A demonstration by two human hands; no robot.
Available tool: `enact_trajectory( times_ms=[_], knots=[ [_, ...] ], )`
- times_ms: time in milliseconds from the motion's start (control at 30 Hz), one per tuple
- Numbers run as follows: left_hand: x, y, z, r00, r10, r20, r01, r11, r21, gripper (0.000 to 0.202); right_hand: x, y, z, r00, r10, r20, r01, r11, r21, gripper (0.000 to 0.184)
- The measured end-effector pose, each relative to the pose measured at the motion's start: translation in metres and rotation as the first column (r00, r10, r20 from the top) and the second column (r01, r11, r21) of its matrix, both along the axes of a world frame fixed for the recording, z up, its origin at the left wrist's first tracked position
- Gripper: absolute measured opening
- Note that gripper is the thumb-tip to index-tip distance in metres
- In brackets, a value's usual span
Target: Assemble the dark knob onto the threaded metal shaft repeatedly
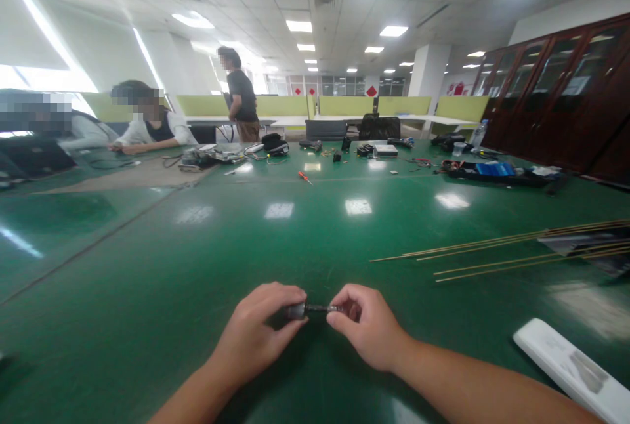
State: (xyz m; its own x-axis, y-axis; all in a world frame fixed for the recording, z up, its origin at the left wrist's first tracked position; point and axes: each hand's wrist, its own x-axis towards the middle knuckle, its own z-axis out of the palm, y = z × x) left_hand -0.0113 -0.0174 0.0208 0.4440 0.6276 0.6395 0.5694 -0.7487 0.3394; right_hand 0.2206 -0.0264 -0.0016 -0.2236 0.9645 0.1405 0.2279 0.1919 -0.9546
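Green surface: filling most of the lower view and reflecting the ceiling lights. Dark wooden cabinet: standing along the far right, its glass doors showing. Standing person: keeping beyond the far edge, wearing a dark top. Seated person: resting both forearms on the surface at far left; a second person, partly cut off by the frame, is sitting just beside.

Thin rods: lying in a loose fan at right, their tips pointing toward the middle. Black tray: sitting at far right, holding blue and other items. White case: lying at an angle in the near right corner, beside the right forearm.

Left hand: its thumb and fingers are pinching a grey cylinder from opposite sides. Right hand: its thumb and forefinger are pinching the far end of a dark shaft.

Orange-handled screwdriver: lying well beyond both hands. Grey cylinder: being held at near centre, the shaft extending rightward from it between the hands; contact with the surface, cannot tell.
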Motion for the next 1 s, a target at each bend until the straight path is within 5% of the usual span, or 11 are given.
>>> enact_trajectory(
  times_ms=[533, 700, 867, 1000],
  knots=[
    [-0.002, 0.000, -0.001, 1.000, 0.028, -0.012, -0.028, 1.000, 0.008, 0.021, 0.002, 0.002, -0.002, 1.000, -0.004, -0.031, 0.003, 1.000, -0.017, 0.007],
    [-0.011, 0.005, 0.003, 0.991, 0.129, 0.022, -0.129, 0.991, -0.023, 0.022, 0.003, 0.007, -0.002, 0.964, -0.016, -0.264, -0.012, 0.995, -0.103, 0.018],
    [-0.034, 0.016, 0.019, 0.874, 0.459, 0.161, -0.439, 0.887, -0.144, 0.040, 0.000, 0.012, -0.009, 0.798, -0.149, -0.583, -0.011, 0.965, -0.261, 0.046],
    [-0.059, 0.010, 0.039, 0.787, 0.604, 0.127, -0.508, 0.751, -0.422, 0.064, -0.002, 0.014, -0.016, 0.716, -0.174, -0.676, -0.084, 0.940, -0.330, 0.056]
  ],
)
